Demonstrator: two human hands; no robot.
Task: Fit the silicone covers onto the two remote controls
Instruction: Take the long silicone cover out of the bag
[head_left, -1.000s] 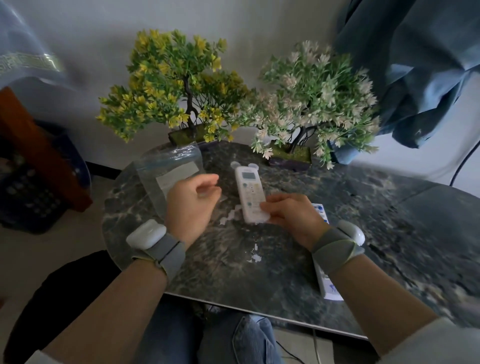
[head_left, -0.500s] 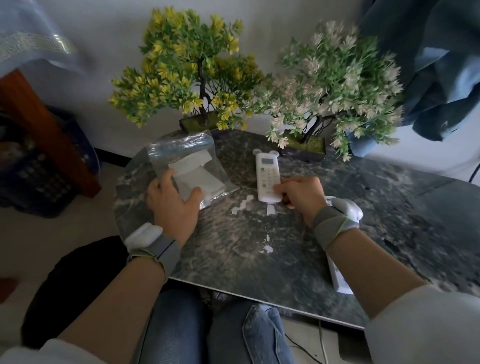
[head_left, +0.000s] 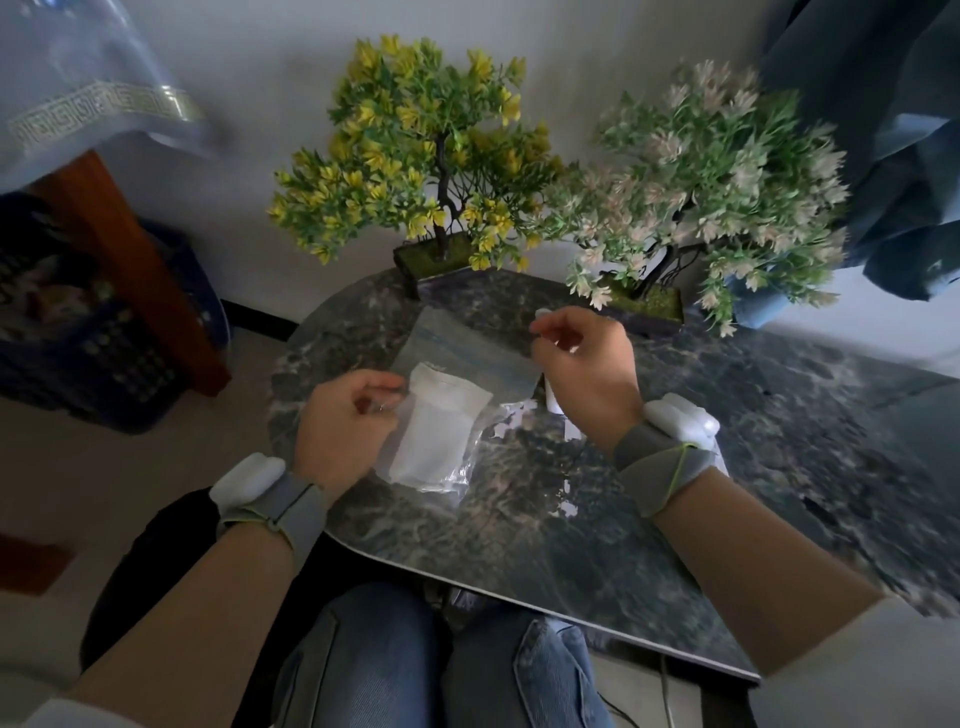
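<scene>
A clear plastic bag (head_left: 467, 353) lies on the dark marble table (head_left: 524, 514), with a white silicone cover (head_left: 436, 431) inside it. My left hand (head_left: 345, 426) pinches the bag's left edge beside the cover. My right hand (head_left: 584, 371) is raised over the bag's far right corner, thumb and finger pinched on its edge. A white remote in an eared cover (head_left: 554, 397) lies behind my right hand and is mostly hidden, with one ear (head_left: 543, 313) showing. I cannot see the second remote.
Two potted artificial trees stand at the table's back edge, a yellow-leaved one (head_left: 415, 156) and a white-flowered one (head_left: 701, 182). Blue cloth (head_left: 883, 130) hangs at the right. A dark basket (head_left: 78, 343) and a wooden leg (head_left: 130, 260) are on the floor at the left.
My left hand drew the bag toward the middle of the table and took its left edge. My right hand left the eared remote and rose to the bag's right corner.
</scene>
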